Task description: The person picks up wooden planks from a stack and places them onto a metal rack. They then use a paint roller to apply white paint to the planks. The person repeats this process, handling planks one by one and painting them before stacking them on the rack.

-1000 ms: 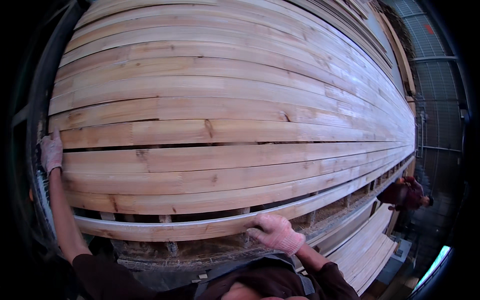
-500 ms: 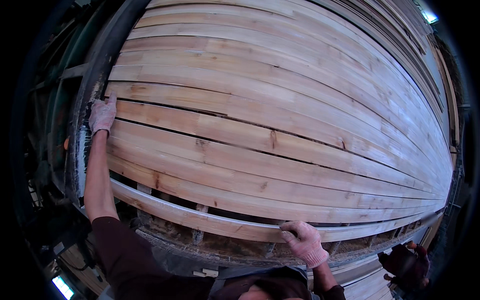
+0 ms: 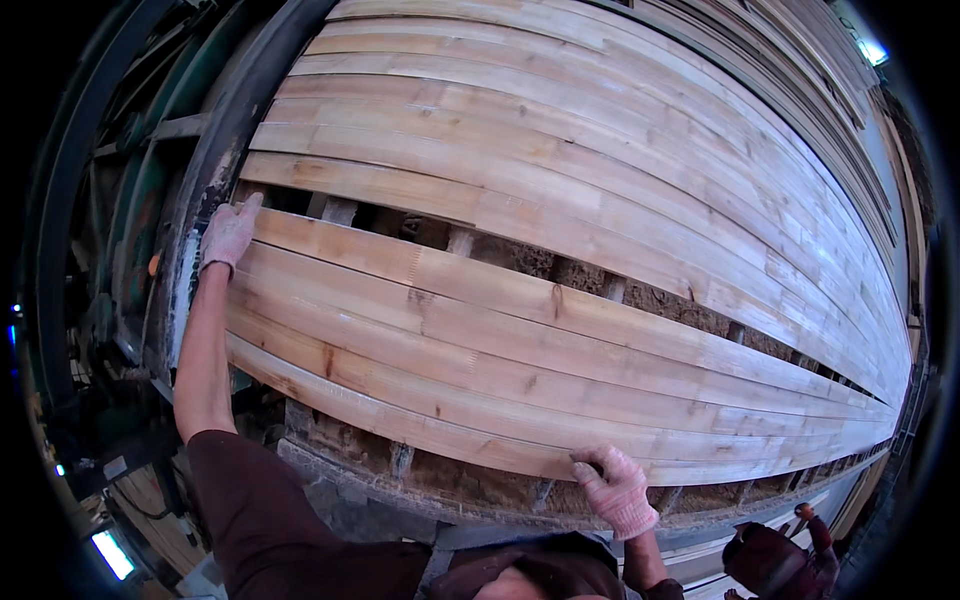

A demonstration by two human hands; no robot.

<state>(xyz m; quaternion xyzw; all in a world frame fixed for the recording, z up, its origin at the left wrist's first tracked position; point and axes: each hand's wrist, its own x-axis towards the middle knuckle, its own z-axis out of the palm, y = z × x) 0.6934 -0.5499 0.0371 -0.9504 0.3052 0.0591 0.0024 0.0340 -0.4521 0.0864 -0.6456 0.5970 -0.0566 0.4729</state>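
Long pale wooden planks lie side by side on a framed bed. My left hand (image 3: 230,236), in a pinkish knit glove, is at the left end of a plank (image 3: 330,239) with its fingers hooked over the far edge. Beyond that plank a wedge-shaped gap shows dark supports underneath. My right hand (image 3: 617,492), gloved alike, has its fingers curled at the front edge of the nearest plank (image 3: 470,447); its fingertips are partly hidden. Several planks between my hands lie close together.
A dark metal beam (image 3: 215,165) borders the planks on the left, with green machinery beyond. Crossbars (image 3: 402,460) and brown debris show below the front plank. More boards (image 3: 790,60) lie far right. Another person (image 3: 775,560) stands at the lower right.
The near group of planks has shifted toward me, widening the gap beyond it. The gap behind the front plank has closed. The other person has moved slightly left and down in view.
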